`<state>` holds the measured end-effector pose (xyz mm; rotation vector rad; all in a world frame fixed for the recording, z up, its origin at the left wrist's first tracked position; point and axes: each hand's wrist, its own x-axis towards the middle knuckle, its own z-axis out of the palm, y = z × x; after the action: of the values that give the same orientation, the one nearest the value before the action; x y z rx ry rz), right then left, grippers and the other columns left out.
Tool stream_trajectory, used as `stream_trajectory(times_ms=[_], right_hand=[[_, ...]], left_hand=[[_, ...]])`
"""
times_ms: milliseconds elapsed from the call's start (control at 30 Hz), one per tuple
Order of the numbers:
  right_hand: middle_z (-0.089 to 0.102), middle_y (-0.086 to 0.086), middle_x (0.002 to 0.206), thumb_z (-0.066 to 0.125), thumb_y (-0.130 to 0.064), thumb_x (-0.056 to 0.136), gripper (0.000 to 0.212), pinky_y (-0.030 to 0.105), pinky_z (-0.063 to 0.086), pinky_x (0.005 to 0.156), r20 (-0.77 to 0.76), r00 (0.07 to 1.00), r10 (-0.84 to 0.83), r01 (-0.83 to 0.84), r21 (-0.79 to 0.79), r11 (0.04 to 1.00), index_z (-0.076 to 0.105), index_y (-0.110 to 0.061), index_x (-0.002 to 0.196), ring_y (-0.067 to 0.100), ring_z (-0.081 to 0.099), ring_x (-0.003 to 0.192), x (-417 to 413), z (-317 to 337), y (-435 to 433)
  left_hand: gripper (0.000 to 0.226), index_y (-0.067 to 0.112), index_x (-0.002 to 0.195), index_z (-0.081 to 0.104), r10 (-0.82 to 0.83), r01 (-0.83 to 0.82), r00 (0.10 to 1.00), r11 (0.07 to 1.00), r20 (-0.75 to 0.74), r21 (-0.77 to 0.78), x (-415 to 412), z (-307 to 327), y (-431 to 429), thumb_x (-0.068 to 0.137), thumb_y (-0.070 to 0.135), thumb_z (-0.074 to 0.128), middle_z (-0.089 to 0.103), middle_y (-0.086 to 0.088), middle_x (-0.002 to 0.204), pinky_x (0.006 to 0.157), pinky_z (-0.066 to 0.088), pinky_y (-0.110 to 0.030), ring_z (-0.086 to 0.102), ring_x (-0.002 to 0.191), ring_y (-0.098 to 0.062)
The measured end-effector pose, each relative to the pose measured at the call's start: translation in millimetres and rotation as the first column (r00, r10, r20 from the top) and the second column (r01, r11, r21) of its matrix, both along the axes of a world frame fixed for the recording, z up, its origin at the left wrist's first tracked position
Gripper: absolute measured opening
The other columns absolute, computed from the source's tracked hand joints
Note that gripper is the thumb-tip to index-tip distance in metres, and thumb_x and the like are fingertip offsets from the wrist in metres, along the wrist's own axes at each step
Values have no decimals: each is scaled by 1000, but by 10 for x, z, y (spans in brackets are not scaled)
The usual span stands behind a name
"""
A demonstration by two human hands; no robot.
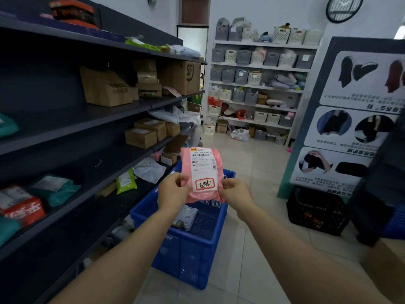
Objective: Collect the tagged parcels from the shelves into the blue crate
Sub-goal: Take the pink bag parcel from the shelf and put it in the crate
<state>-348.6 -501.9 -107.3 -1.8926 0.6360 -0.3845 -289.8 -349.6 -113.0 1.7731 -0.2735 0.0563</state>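
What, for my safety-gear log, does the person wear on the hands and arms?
Nothing that shows. The left hand and right hand are bare, with no gloves, watch or wristband, and no sleeve appears anywhere up to the picture's lower edge.

Pink parcel (202, 174): white shipping label (202, 164) reads "A807"; line above barcode roughly "760C A807-06 2"; finer print too small to read. Red-bordered tag (205, 184) on label: handwritten "超期". Cardboard box (182, 79) on shelf: "SF" logo. Poster (350, 119) on right: Chinese captions, not legible.
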Motion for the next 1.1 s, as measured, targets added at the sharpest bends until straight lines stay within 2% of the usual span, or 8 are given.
stream_trajectory(times_ms=[133, 300, 533, 667, 767, 900, 1000, 1100], right_hand=[[65, -10, 84, 64, -14, 90, 22, 37, 59, 82, -20, 999, -35, 35, -10, 999, 68, -13, 111, 16, 66, 87, 443, -99, -476], [67, -7, 90, 63, -15, 91, 20, 36, 58, 83, -39, 997, -63, 62, -10, 998, 69, -15, 110, 16, 66, 89, 977, -224, -1026], [70, 1, 109, 64, -12, 89, 28, 40, 58, 86, -88, 994, -63, 68, 47, 997, 66, -13, 116, 19, 66, 95, 1604, -477, -1802], [68, -2, 98, 63, -9, 89, 23, 41, 57, 88, -105, 994, -39, 47, 74, 996, 68, -12, 110, 21, 67, 95, 1953, -605, -2323], [70, 0, 101, 63, -11, 88, 23, 41, 56, 89, -129, 992, 1, 6, 54, 999, 69, -13, 109, 21, 67, 96, 2250, -702, -2755], [73, 0, 95, 61, -12, 86, 15, 42, 56, 87, -157, 984, 83, -83, 5, 997, 72, -16, 95, 22, 68, 91, 2643, -787, -3304], [73, 0, 86, 60, -11, 86, 15, 43, 57, 85, -194, 972, 132, -134, 2, 991, 69, -21, 78, 23, 68, 88, 2901, -832, -3631], [70, -5, 80, 62, -12, 87, 17, 44, 57, 85, -215, 961, 175, -175, 17, 984, 66, -23, 75, 22, 68, 86, 3145, -862, -3861]], left_hand=[[12, 16, 93, 62, -33, 33, 999, 999, -6, 12, 424, -67, -493, 88, 7, 66, 61, 9, 86, 47, 44, -9, 58, 75, 0], [11, 16, 95, 63, -35, 35, 999, 999, -16, 39, 963, -170, -1060, 87, 8, 67, 64, 1, 100, 46, 45, -10, 61, 86, -11], [9, 9, 92, 64, -28, 31, 998, 998, -65, 47, 1567, -384, -1812, 87, 2, 66, 65, -6, 100, 43, 44, -5, 59, 75, -7], [8, 11, 93, 64, 5, 2, 995, 998, -95, 69, 1881, -534, -2317, 87, 7, 67, 66, -5, 101, 42, 44, -7, 61, 79, -11], [8, 12, 93, 64, 50, -43, 991, 998, -121, 56, 2114, -650, -2721, 88, 8, 67, 67, -6, 101, 41, 45, -10, 63, 79, -14], [9, 17, 86, 63, 134, -128, 980, 991, -148, 47, 2407, -786, -3238, 86, 10, 69, 68, -7, 101, 52, 52, -21, 65, 87, -20], [9, 13, 90, 65, 199, -193, 964, 980, -175, 49, 2586, -888, -3571, 85, 7, 69, 68, -7, 101, 50, 50, -14, 65, 88, -19], [13, 9, 97, 66, 238, -232, 949, 971, -208, 55, 2768, -960, -3814, 86, 2, 67, 67, -5, 102, 45, 47, -10, 64, 89, -18]])
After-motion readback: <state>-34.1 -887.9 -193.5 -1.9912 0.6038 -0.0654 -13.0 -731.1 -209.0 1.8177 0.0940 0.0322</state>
